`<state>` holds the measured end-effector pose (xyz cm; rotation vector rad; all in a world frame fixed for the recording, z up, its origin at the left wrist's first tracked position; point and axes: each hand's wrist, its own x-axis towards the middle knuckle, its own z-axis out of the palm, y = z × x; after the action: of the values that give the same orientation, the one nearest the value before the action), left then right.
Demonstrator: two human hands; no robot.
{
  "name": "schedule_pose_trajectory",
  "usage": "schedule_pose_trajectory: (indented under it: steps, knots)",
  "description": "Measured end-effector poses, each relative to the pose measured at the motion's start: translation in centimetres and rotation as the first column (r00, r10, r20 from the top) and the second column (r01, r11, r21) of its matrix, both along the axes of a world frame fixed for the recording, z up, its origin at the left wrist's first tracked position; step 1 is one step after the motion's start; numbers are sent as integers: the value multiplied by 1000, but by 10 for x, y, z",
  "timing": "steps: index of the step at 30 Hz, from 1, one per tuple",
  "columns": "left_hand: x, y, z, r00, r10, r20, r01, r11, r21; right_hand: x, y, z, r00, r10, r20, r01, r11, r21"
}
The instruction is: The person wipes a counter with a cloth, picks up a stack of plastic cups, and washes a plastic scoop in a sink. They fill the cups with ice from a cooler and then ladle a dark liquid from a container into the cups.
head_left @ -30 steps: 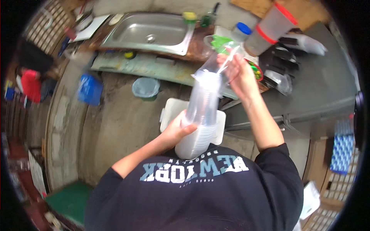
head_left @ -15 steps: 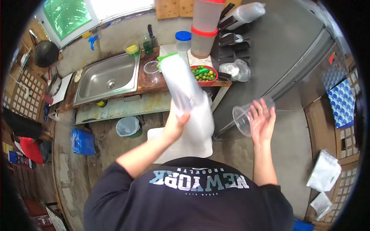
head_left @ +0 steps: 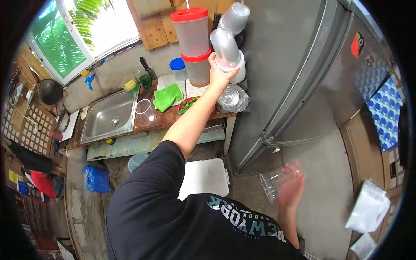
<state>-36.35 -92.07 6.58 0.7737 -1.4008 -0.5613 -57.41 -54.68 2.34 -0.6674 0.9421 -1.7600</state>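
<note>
Where arm crosses limes (probably), cups, refrigerator

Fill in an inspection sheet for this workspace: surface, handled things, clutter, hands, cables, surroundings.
Surface: brown counter with a sink set in.
Handled things: cup stack; clear cup.
Clutter: green cloth, counter cup, blue-lidded jar, red bowl partly hidden by the forearm.
Hands: left hand holds the cup stack beside the red-lidded containers; right hand holds the clear cup, tilted, away from the counter.
Cables: nothing seen.
Surroundings: grey fridge at picture right, window upper left, white box on the floor.
</note>
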Motion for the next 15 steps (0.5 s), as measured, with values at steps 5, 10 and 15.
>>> schedule_pose_trajectory:
  steps: [5, 10, 15]
  knots:
    - [-11, -3, -29, 919, 267, 291, -223, 959, -175, -16, -17, -6, 995, 94, 34, -95, 995, 36]
    - [1, 0, -57, 808, 323, 493, -441, 886, 143, 0, -50, -34, 965, 263, 8, -263, 962, 68]
    - [52, 76, -69, 942, -7, 335, 20, 999, -36, 39, -91, -49, 691, 417, 591, -520, 854, 5]
